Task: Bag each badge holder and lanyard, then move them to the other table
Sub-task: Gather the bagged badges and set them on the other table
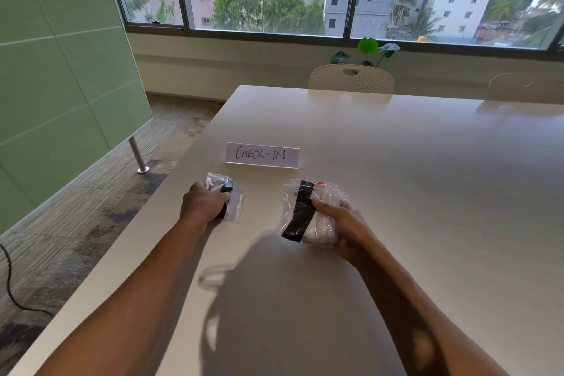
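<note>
Now I'd lower both evenly: my left hand (204, 203) grips one bagged lanyard (229, 197), my right hand (338, 223) a stack of bags (308, 210), near the CHECK-IN sign (262, 155) on the desk (396, 162).

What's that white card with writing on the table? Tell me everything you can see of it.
The sign is a low, wide white card, apparently paper, hand-lettered "CHECK-IN" in dark marker. It stands propped up on the pale table, its written face toward the camera. It sits near the table's left edge, just beyond the two clear bags that the hands hold. Nothing touches it but the tabletop, and how it is propped cannot be seen.
</note>
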